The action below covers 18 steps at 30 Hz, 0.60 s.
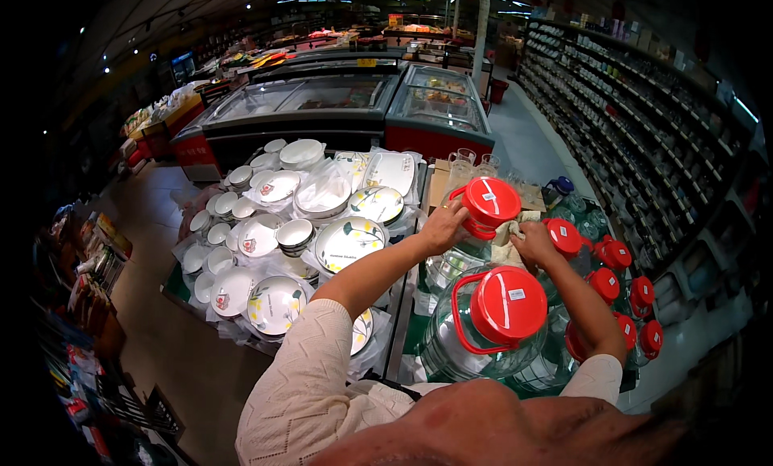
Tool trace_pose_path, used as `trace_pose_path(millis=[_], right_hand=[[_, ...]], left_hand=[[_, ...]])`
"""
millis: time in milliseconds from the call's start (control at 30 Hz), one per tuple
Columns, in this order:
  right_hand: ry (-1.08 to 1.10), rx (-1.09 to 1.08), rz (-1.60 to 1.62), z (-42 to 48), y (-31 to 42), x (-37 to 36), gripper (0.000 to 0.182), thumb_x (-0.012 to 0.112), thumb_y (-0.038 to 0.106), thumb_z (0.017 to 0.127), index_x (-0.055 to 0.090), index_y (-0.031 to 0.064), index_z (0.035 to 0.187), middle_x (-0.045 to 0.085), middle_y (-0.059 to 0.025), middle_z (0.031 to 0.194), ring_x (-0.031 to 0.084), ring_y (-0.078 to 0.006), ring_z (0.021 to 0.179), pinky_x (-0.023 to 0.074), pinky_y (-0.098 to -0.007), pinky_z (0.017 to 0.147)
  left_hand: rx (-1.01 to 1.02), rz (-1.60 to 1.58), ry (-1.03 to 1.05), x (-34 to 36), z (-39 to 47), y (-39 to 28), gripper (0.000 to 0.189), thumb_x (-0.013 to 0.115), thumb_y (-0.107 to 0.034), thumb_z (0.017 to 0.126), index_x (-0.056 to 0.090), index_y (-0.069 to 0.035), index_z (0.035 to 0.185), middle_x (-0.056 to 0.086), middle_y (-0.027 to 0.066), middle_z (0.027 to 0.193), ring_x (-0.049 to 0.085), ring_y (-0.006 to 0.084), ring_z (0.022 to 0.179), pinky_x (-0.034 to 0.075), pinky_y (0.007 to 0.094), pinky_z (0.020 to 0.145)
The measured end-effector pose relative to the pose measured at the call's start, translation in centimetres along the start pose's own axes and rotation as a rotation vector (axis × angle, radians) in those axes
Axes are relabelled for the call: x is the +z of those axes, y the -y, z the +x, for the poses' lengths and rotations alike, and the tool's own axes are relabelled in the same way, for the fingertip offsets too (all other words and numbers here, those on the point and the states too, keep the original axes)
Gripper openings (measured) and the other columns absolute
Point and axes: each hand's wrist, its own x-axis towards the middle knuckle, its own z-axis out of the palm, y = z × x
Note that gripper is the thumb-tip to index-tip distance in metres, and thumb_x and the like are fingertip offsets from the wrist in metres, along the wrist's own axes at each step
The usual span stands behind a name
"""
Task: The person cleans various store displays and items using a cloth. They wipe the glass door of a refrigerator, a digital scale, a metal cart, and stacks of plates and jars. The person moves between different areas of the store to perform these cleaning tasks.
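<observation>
My left hand [444,227] grips the left edge of a red lid [492,200] on a large glass jar, by its red carrying handle. In my right hand [534,244] is a bunched beige cloth [506,239], pressed against the right side of that jar, just below the lid. The jar's body is partly hidden by the cloth and the jar in front. Nearer to me stands another big clear glass jar [441,339] with a red screw lid [510,303] and a raised red handle. Both lids carry small white stickers.
Several smaller red-lidded jars [613,253] crowd the right of the stand. Glass mugs [464,158] stand behind. On the left, stacked white bowls [296,232] and patterned plates [349,244] cover a table. Chest freezers [302,98] lie beyond; a long shelf rack [622,104] runs along the right.
</observation>
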Motion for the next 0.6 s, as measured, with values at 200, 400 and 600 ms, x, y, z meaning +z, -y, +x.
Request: trace_pose_path(millis=[200, 400, 600], right_hand=[[0.077, -0.039, 0.093, 0.5, 2.3, -2.9, 0.028, 0.067, 0.025, 0.076, 0.067, -0.0023, 0.082, 0.065, -0.0224, 0.081, 0.065, -0.0368, 0.077, 0.0507, -0.0438, 0.071], [0.229, -0.014, 0.388, 0.2, 6.8, -4.2, 0.032, 0.065, 0.023, 0.075, 0.070, 0.0022, 0.099, 0.068, -0.0212, 0.089, 0.068, -0.0335, 0.082, 0.0515, -0.0391, 0.075], [0.349, -0.052, 0.602, 1.2, 9.6, -4.1, 0.028, 0.063, 0.016, 0.080, 0.067, 0.0004, 0.103, 0.069, -0.0157, 0.093, 0.066, -0.0257, 0.086, 0.0498, -0.0362, 0.079]], left_hand=[[0.173, 0.088, 0.351, -3.5, 4.2, 1.0, 0.036, 0.072, -0.029, 0.080, 0.053, -0.006, 0.101, 0.053, 0.0155, 0.107, 0.055, 0.0339, 0.099, 0.045, 0.0441, 0.083], [0.274, -0.019, 0.351, -3.8, 4.4, 2.3, 0.036, 0.073, -0.029, 0.079, 0.055, -0.007, 0.100, 0.053, 0.0161, 0.106, 0.054, 0.0347, 0.102, 0.045, 0.0433, 0.084], [0.120, -0.180, 0.133, -3.4, 3.3, 4.3, 0.038, 0.078, -0.010, 0.068, 0.056, -0.007, 0.099, 0.051, 0.0161, 0.108, 0.053, 0.0362, 0.104, 0.046, 0.0430, 0.089]])
